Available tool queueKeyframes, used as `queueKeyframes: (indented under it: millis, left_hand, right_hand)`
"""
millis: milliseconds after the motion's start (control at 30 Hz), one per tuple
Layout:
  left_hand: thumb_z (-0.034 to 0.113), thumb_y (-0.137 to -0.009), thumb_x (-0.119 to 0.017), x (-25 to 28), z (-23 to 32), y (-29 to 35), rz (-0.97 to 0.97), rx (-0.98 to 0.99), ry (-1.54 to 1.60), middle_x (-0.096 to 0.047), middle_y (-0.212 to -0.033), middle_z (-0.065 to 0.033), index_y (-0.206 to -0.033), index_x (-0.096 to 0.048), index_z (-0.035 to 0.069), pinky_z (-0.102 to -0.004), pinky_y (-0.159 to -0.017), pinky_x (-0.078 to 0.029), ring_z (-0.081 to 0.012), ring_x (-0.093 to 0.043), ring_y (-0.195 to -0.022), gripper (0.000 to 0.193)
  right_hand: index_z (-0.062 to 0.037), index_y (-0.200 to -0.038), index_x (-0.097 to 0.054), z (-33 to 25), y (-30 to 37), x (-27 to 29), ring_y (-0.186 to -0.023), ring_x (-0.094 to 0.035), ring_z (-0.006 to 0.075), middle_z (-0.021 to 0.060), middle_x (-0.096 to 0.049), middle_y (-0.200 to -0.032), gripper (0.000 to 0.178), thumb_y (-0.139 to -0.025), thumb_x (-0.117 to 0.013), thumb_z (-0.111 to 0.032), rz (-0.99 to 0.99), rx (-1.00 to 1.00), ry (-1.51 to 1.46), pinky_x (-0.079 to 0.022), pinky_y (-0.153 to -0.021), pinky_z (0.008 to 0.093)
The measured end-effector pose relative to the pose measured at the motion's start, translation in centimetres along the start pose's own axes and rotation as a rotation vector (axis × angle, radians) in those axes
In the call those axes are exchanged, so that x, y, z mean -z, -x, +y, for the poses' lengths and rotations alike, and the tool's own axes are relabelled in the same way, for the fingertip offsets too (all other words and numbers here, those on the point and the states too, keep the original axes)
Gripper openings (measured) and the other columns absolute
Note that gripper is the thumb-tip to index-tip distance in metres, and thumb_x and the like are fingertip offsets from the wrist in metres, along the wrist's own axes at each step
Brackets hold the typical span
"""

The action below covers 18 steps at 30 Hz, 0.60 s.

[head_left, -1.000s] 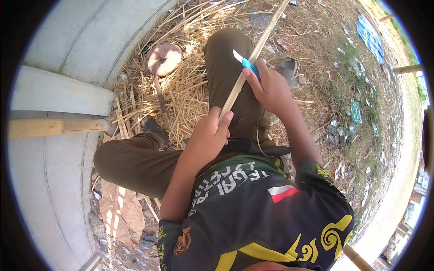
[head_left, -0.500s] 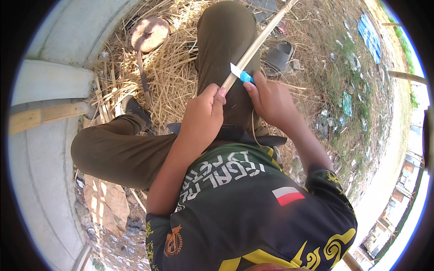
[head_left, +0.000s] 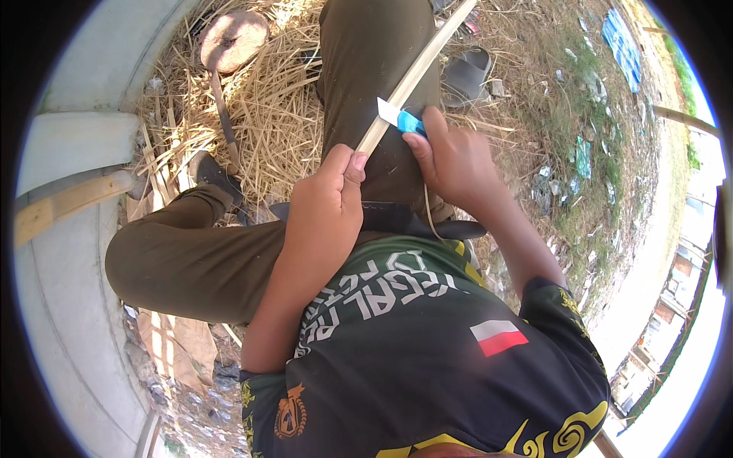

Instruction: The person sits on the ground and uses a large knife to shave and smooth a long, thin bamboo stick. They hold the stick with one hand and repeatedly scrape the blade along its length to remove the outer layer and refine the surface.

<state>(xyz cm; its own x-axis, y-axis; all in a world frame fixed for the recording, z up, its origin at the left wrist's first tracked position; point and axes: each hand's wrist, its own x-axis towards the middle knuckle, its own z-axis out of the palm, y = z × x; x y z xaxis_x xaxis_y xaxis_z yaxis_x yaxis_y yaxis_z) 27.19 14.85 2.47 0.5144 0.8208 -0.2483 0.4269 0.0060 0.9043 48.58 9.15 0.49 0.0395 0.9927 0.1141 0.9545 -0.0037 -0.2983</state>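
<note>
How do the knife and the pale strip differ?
The knife is short; the pale strip is long. The knife is partly bright blue; the pale strip is tan. The right grip holds the knife, the left grip the pale strip. Both are held, crossing in view.

Shirt [head_left: 405, 382]: near-black, shading to dark green on the part nearest the left hand [head_left: 322, 214] and right hand [head_left: 462, 164].
Lettering [head_left: 374, 294]: angular, white, across the green just below the left hand.
Flag [head_left: 498, 337]: small rectangle below the right hand, white half nearer it, red half farther.
Emblem [head_left: 291, 413]: orange crest, well below the left hand.
Swirls [head_left: 571, 437]: yellow curls, well below the right hand.
Sleeves [head_left: 551, 307]: short, dark, yellow ornament.
Trousers [head_left: 187, 267]: plain olive-brown.
Footwear [head_left: 212, 174]: dark, left of the left hand.
</note>
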Motion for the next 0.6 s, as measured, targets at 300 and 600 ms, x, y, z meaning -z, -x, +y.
queueKeyframes:
  millis: [300, 600]
  left_hand:
    - [0.035, -0.112, -0.049, 0.3, -0.2, 1.2, -0.023, 0.08, 0.098, -0.048, -0.067, 0.001, -0.089, -0.057, 0.002, -0.0251, -0.059, -0.039, -0.0053, -0.045, -0.064, 0.04]
    - [0.03, -0.112, -0.048, 0.6, -0.4, 2.7, -0.02, 0.071, 0.059, -0.051, -0.061, -0.0083, -0.092, -0.055, 0.0, -0.0323, -0.055, -0.042, -0.0125, -0.048, -0.055, 0.037]
  right_hand:
    - [-0.0061, -0.088, -0.047, -0.3, -0.1, 0.2, -0.045, -0.059, 0.0352, 0.0116, -0.055, -0.051, 0.044, -0.104, -0.058, -0.045, 0.014, 0.038, -0.045, -0.046, -0.042, 0.0443]
    - [-0.0052, -0.088, -0.047, -0.3, -0.1, 0.1, -0.045, -0.059, 0.0363, 0.0132, -0.056, -0.052, 0.047, -0.103, -0.058, -0.048, 0.0, 0.031, -0.053, -0.047, -0.043, 0.0451]
